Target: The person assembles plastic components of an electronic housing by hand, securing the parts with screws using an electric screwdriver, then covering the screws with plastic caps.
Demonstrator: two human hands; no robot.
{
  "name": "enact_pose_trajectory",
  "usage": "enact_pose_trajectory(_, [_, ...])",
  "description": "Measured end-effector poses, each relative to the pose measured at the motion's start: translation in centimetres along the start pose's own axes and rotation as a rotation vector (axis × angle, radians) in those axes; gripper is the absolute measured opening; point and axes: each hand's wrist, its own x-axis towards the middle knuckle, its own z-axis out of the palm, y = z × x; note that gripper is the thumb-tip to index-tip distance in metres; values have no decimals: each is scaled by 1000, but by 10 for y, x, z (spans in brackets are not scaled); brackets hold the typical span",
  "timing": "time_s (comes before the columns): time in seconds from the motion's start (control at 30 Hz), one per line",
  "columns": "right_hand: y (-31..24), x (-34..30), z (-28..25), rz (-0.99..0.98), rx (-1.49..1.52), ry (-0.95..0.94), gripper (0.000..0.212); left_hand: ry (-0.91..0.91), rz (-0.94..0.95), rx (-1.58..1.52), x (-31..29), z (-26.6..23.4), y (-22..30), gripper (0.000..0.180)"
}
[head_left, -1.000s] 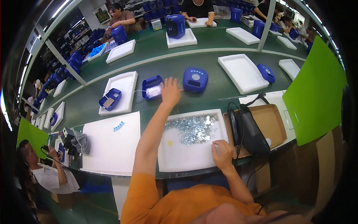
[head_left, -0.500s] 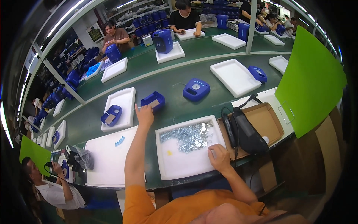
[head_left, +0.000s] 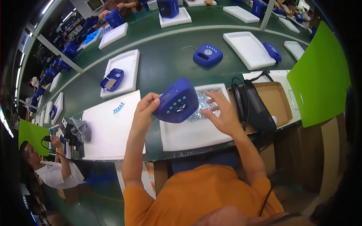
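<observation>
A blue plastic housing (head_left: 176,101) with a row of light-blue buttons is held up in front of me, tilted. My left hand (head_left: 147,107) grips its left edge between thumb and fingers. To the right of it my right hand (head_left: 222,113) hovers with fingers spread, holding nothing. Beneath both lies a white foam tray (head_left: 196,139) with many small shiny metal pieces (head_left: 205,101) in it, partly hidden by the housing. On a white sheet (head_left: 109,132) at the left rests a curved strip of light-blue buttons (head_left: 118,108).
Another blue housing (head_left: 207,55) sits on the green bench ahead; one more (head_left: 112,80) lies in a foam tray (head_left: 132,66). At right are a black pouch (head_left: 258,109), a cardboard box (head_left: 277,101) and a green panel (head_left: 320,75). A person (head_left: 60,169) works at the left.
My left hand has lifted the blue housing off the bench and brought it nearer, turning its button side to me. My right hand has risen from the foam tray and opened. The view has tilted down.
</observation>
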Motion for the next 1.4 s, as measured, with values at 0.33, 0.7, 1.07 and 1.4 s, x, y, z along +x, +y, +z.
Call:
enact_pose_trajectory(0.33, [6, 1, -13, -7, -111, -220, 44, -149, -194, -222, -29, 10, -21, 25])
enact_pose_trajectory(0.7, [57, -20, -27, 393, 140, -89, 40, -123, -135, 168, -26, -3, -91, 79])
enact_pose_trajectory(1.07, [104, -30, -29, 634, -51, -208, 44, 102, -4, 919, -26, 20, -95, 20])
enact_pose_trajectory(1.4, [77, -32, -38, 356, -466, -107, 40, 173, 550, 1204, 35, 33, -135, 6])
